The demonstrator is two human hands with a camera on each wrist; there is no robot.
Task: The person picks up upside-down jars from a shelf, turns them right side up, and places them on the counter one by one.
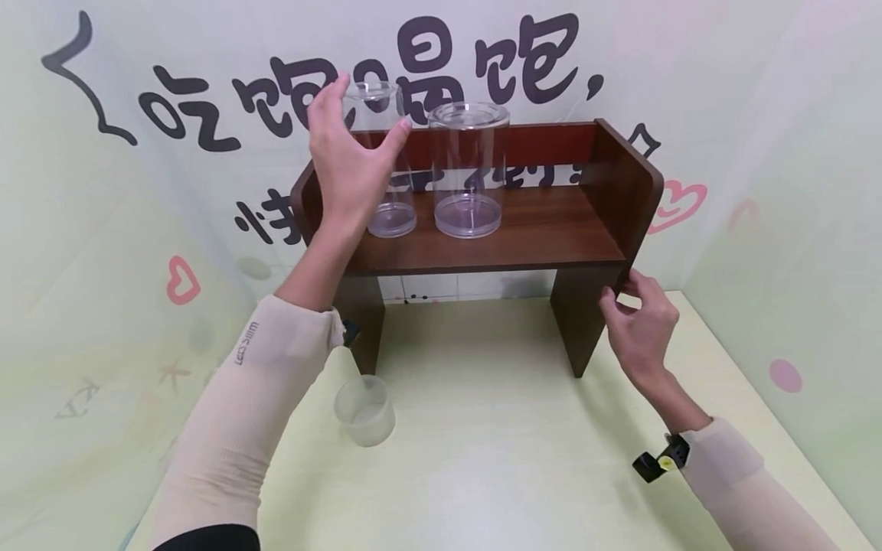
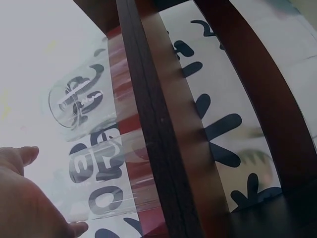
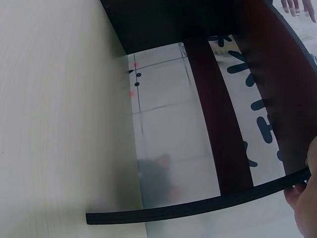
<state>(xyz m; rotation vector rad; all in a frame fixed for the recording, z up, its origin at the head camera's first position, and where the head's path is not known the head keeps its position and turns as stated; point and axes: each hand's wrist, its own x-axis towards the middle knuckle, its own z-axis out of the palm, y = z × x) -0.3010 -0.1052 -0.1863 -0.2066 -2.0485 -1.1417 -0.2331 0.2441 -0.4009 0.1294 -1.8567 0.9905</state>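
A brown wooden shelf (image 1: 537,245) stands on the table, bearing two clear cylindrical jars. My left hand (image 1: 351,153) is raised at the top of the narrow jar (image 1: 394,218), fingers spread on its left and thumb on its right. In the left wrist view, the thumb and a fingertip stand wide apart beside this jar's upper end (image 2: 99,183). The wider jar (image 1: 468,218) stands upright just right of it. My right hand (image 1: 644,321) pinches the edge of the shelf's right side panel (image 1: 592,314), thumb in front. Part of that hand (image 3: 307,208) shows at the right wrist view's edge.
A small clear round cup (image 1: 365,413) rests on the pale table (image 1: 482,459) near the shelf's left leg (image 1: 365,314). Behind the shelf hangs a pale wall covering (image 1: 207,46) with large black characters. The shelf's side panels rise above the board at both ends.
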